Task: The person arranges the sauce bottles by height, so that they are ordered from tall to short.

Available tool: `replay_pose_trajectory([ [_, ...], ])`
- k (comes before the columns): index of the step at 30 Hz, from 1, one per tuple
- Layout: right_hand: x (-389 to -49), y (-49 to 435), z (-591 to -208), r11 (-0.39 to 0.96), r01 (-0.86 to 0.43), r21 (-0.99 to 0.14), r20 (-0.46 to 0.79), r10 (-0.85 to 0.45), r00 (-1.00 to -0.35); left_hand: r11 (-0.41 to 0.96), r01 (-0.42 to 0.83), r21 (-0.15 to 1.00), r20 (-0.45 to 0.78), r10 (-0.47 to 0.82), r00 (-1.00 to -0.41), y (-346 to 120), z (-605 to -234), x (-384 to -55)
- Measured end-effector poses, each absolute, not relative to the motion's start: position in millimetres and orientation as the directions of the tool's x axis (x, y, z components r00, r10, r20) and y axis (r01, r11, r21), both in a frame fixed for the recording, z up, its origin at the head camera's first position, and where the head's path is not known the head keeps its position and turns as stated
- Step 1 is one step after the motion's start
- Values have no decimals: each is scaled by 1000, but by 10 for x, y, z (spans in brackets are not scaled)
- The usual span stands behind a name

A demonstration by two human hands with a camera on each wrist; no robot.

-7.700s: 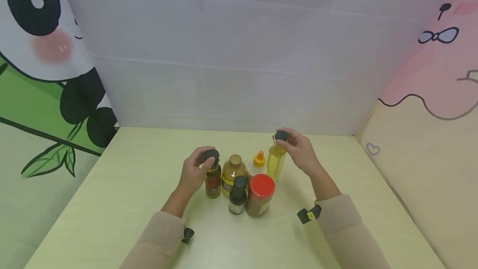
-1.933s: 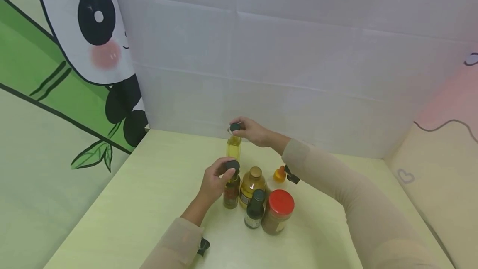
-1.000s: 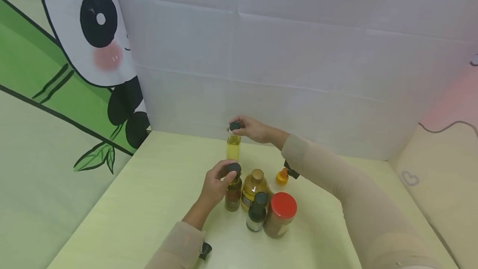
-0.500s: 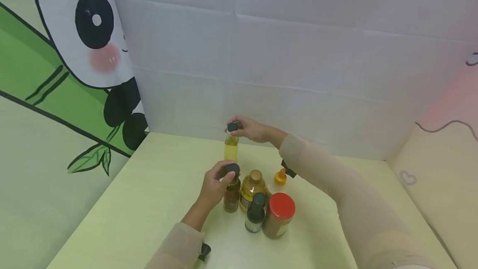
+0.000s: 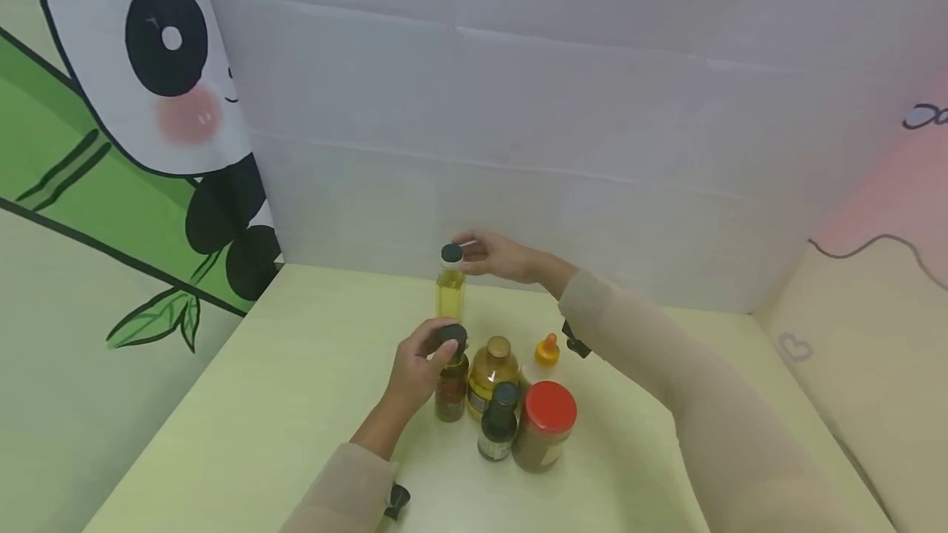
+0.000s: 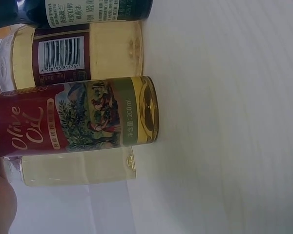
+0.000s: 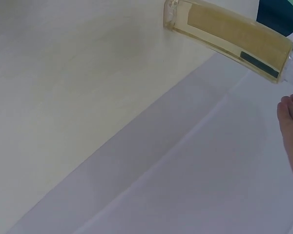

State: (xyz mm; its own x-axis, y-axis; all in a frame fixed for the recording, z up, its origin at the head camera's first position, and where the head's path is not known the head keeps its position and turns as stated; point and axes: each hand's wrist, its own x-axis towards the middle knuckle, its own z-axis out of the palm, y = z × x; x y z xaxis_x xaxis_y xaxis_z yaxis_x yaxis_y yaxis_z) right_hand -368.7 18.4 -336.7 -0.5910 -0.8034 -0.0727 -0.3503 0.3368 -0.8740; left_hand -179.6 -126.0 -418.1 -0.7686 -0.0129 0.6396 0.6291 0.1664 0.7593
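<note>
Olive oil [image 6: 78, 117] is gripped by the left hand [image 5: 416, 362]; beside a yellow-filled bottle [image 5: 449, 294], the right hand [image 5: 500, 258] is loosely extended.

The place looks like a table [image 5: 318, 352] screened off with printed hangings; what sort of room lies around it cannot be told. Just behind the fingers of the right hand [image 5: 504, 258] rises a creased white backdrop [image 5: 518, 122]. Well to the left of those fingers is a cartoon panda print [image 5: 89, 64], well to their right a pink cartoon print [image 5: 899, 196]. The olive oil bottle [image 5: 450, 393], below the fingers of the left hand [image 5: 416, 364], is kitchen stock.
</note>
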Motion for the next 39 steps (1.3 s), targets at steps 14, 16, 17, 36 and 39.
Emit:
replay_pose_trajectory([
  [14, -3477, 601, -3271, 375, -317, -871, -65, -728, -682, 144, 656, 741, 664, -8, -748, -1245, -4192, -1785],
  [16, -3449, 650, -3261, 372, -314, -873, -61, -724, -688, 137, 666, 734, 673, -12, -739, -1253, -4205, -1803],
  [17, -3437, 673, -3261, 371, -313, -874, -60, -722, -689, 133, 670, 730, 677, -12, -736, -1258, -4212, -1814],
  [36, -3198, 962, -3300, 368, -305, -879, -46, -700, -712, 103, 701, 706, 706, -24, -708, -1249, -4215, -1828],
  [39, -3157, 995, -3314, 363, -303, -881, -39, -694, -719, 102, 707, 700, 712, -25, -701, -1253, -4209, -1829],
])
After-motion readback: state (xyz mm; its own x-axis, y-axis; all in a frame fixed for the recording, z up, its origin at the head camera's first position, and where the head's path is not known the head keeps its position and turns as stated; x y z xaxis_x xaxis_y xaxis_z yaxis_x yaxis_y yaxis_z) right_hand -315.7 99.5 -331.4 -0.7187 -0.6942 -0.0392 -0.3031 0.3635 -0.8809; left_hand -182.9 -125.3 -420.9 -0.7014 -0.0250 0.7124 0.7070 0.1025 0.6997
